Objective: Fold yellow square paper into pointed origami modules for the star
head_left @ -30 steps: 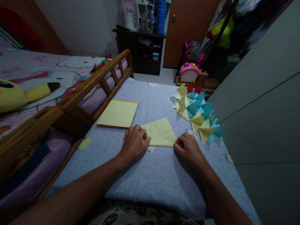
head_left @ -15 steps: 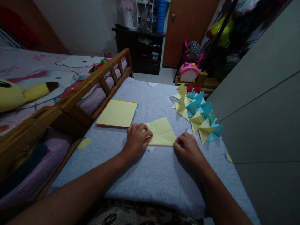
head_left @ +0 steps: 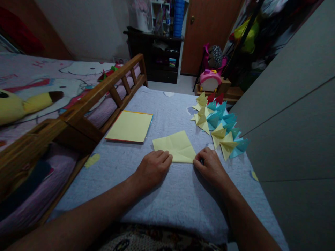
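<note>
A pale yellow sheet of paper (head_left: 178, 144), creased and folded along its near edge, lies flat before me. My left hand (head_left: 155, 166) presses on that near edge left of its middle, fingers together and bent down onto the paper. At the near right corner, my right hand (head_left: 210, 164) pinches the paper between thumb and forefinger. Left of the sheet rests a square stack of coloured paper (head_left: 130, 126), yellow on top with orange, red and blue edges showing. Several folded paper pieces (head_left: 216, 118) in yellow, light blue and red stand in a cluster at the right.
Everything lies on a bed with a blue-grey cover (head_left: 167, 198). A wooden rail (head_left: 104, 83) runs along the left, with a yellow plush toy (head_left: 26, 104) beyond it. A pale cabinet wall (head_left: 295, 115) closes off the right side. A dark shelf (head_left: 154, 55) stands behind.
My left hand has moved from on top of the sheet's left part down to its near edge, uncovering the left corner. My right hand stays at the right corner.
</note>
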Demonstrator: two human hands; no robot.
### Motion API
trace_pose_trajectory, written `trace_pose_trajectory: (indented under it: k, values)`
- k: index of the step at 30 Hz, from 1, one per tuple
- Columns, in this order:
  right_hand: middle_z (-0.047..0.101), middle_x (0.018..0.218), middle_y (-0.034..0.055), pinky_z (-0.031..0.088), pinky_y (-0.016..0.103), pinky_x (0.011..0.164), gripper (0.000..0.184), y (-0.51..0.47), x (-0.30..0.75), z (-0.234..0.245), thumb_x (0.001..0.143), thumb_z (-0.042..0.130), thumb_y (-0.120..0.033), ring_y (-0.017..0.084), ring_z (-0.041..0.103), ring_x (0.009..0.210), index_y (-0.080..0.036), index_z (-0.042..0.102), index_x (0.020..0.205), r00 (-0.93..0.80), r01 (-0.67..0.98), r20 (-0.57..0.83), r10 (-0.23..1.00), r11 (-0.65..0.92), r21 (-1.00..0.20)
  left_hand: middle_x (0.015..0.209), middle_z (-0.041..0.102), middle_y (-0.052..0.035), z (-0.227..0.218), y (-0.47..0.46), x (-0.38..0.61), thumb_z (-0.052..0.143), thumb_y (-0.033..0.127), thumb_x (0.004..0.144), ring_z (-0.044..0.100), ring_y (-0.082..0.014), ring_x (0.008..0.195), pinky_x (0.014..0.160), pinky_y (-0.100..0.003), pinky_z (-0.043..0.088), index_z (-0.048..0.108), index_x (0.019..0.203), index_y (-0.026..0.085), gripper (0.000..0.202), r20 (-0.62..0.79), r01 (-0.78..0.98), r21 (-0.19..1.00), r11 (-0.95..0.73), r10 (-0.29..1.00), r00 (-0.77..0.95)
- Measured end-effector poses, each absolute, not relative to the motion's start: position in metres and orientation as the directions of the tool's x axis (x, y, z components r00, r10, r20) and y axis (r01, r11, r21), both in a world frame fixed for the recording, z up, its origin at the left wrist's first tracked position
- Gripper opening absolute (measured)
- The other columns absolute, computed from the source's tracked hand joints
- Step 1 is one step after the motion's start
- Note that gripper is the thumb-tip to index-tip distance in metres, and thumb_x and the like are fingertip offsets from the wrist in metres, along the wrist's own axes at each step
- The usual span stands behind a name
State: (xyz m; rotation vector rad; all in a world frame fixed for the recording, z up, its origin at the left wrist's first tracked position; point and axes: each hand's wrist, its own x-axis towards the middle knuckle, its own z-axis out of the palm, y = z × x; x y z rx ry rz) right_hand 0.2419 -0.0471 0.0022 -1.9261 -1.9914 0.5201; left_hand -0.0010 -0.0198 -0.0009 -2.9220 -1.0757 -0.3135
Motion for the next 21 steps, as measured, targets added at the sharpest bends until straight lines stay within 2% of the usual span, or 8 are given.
trace_pose_trajectory:
  k: [6, 13, 21]
  values:
    - [0.061, 0.084, 0.0072, 0.038, 0.035, 0.079, 0.012, -0.0475, 0.2446, -0.0021, 0.083, 0.060, -0.017, 0.022, 0.051, 0.085, -0.019, 0.064, 0.071, -0.048, 0.878, 0.021, 0.999, 0.052, -0.476, 0.111, 0.070, -0.0135, -0.0038, -0.0249, -0.0020, 0.043, 0.007, 0.094, 0.064, -0.0254, 0.094, 0.076, -0.039, 0.053, 0.065, 0.115, 0.014, 0.031, 0.183, 0.640, 0.038, -0.767, 0.635, 0.750]
    - [0.060, 0.084, 0.0072, 0.038, 0.036, 0.079, 0.012, -0.0469, 0.2456, -0.0033, 0.082, 0.060, -0.016, 0.023, 0.052, 0.085, -0.020, 0.063, 0.071, -0.038, 0.876, 0.011, 0.999, 0.039, -0.480, 0.109, 0.071, -0.0151, -0.0026, -0.0258, -0.0025, 0.045, 0.006, 0.092, 0.065, -0.0268, 0.093, 0.074, -0.040, 0.056, 0.066, 0.114, 0.010, 0.031, 0.169, 0.637, 0.051, -0.770, 0.635, 0.754]
    - [0.061, 0.085, 0.0075, 0.038, 0.036, 0.080, 0.012, -0.0471, 0.2466, -0.0043, 0.083, 0.060, -0.017, 0.023, 0.052, 0.085, -0.019, 0.064, 0.072, -0.048, 0.878, 0.006, 0.999, 0.046, -0.477, 0.118, 0.070, -0.0154, -0.0069, -0.0240, -0.0035, 0.044, 0.007, 0.095, 0.065, -0.0267, 0.105, 0.084, -0.041, 0.058, 0.066, 0.114, 0.012, 0.030, 0.234, 0.629, 0.049, -0.776, 0.621, 0.748]
